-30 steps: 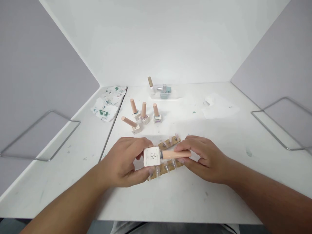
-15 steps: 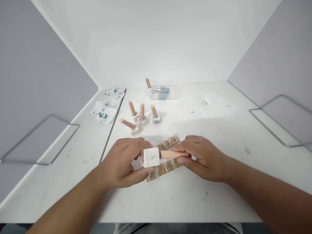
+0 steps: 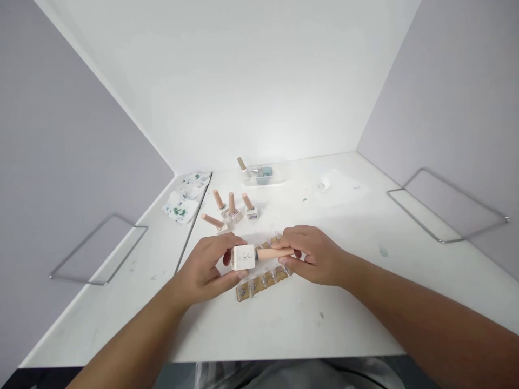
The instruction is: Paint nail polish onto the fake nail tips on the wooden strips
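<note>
Between my two hands lies a nail polish bottle (image 3: 244, 257), held on its side above the table. My left hand (image 3: 208, 267) grips its white square body between thumb and fingers. The long peach cap (image 3: 270, 253) points right, pinched by the fingers of my right hand (image 3: 312, 256). Cap and body are still joined. Below the bottle, two tan strips carry clear false nail tips: the nearer strip (image 3: 259, 288) shows several, while the farther strip (image 3: 263, 245) is partly hidden by the bottle and my right hand.
Several peach-capped bottles (image 3: 232, 204) stand beyond my left hand, one leaning. Farther back sits a clear tray (image 3: 271, 182) with small bottles. Stained wipes (image 3: 180, 208) lie left; a white tissue (image 3: 340, 189) lies right. Wire frames (image 3: 424, 216) project from both side walls.
The camera view has tilted up and shifted, so everything sits differently in frame. Both hands keep the same hold on the nail polish bottle, with its cap still joined.
</note>
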The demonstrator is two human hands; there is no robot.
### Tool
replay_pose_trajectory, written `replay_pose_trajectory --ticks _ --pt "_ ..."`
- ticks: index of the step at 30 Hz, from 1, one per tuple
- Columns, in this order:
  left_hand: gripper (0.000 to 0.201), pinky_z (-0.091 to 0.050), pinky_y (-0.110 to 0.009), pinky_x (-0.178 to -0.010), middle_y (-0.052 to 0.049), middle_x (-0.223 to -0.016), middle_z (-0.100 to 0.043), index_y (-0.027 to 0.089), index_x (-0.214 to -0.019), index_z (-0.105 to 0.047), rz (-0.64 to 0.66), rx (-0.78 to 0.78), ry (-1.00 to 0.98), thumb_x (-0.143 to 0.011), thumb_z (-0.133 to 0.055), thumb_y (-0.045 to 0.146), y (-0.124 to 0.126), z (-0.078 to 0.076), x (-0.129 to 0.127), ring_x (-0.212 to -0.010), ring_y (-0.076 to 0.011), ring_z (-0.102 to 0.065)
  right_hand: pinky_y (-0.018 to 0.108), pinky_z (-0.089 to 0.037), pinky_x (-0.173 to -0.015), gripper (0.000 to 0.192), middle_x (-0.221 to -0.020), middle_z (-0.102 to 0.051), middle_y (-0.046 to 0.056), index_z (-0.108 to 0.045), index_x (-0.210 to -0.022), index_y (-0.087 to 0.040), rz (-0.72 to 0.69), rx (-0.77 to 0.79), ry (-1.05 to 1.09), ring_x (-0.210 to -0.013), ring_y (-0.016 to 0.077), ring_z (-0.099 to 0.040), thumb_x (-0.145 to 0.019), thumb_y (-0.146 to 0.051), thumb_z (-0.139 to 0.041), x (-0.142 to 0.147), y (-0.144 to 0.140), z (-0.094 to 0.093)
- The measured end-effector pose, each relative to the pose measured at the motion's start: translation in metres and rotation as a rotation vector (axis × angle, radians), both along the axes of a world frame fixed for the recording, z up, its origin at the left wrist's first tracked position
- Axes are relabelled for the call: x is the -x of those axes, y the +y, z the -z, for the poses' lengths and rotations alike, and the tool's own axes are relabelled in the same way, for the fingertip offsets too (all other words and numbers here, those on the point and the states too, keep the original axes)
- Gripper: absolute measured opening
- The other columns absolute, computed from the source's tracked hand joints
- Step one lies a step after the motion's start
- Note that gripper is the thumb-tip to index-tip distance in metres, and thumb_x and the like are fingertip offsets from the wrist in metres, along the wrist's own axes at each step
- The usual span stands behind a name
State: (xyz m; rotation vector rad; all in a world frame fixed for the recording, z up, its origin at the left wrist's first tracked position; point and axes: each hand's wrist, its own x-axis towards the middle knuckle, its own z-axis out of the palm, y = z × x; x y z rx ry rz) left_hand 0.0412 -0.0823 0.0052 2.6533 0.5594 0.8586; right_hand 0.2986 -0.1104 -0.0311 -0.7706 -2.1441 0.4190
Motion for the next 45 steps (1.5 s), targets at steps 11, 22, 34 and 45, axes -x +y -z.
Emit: replay_pose_trajectory --ticks 11,22,34,45 --pt "0.026 -0.042 -0.023 -0.057 0.000 -0.074 -0.058 0.017 -0.108 -0.056 -0.126 0.264 0.046 -0.087 -0.059 0.033 0.007 -0.022 -0.016 -0.062 -0.0116 -0.048 0.029 -0.039 -0.062 0.027 -0.069 -0.063 0.002 -0.063 -0.106 -0.014 0.100 -0.047 -0.134 -0.058 0.0129 -0.048 -0.095 -0.028 -0.041 -0.008 0.008 0.004" --pt "0.019 -0.037 -0.024 -0.054 0.000 -0.074 -0.057 0.016 -0.099 -0.054 -0.064 0.365 -0.043 -0.089 -0.054 0.033 0.011 0.008 -0.010 -0.059 -0.0109 -0.045 0.027 -0.038 -0.060 0.027 -0.070 -0.060 0.002 -0.062 -0.108 -0.016 0.054 0.059 -0.191 -0.060 0.0122 -0.048 -0.095 -0.026 -0.041 -0.011 0.009 0.004" --pt "0.021 -0.032 -0.023 -0.050 0.001 -0.069 -0.054 0.018 -0.103 -0.055 -0.035 0.444 -0.079 -0.087 -0.056 0.031 0.008 0.014 -0.011 -0.055 -0.0102 -0.042 0.024 -0.030 -0.053 0.011 -0.060 -0.045 -0.004 -0.056 -0.088 -0.016 -0.029 0.124 -0.079 -0.052 0.0087 -0.037 -0.086 -0.015 -0.046 -0.016 0.009 0.000" --pt "0.022 -0.029 -0.022 -0.047 0.003 -0.063 -0.050 0.018 -0.104 -0.055 -0.068 0.399 -0.133 -0.087 -0.057 0.031 0.007 0.013 -0.009 -0.051 -0.0094 -0.038 0.023 -0.029 -0.051 0.011 -0.060 -0.041 -0.004 -0.056 -0.085 -0.017 -0.019 0.270 0.099 -0.053 0.0085 -0.035 -0.083 -0.014 -0.045 -0.022 0.010 0.002"
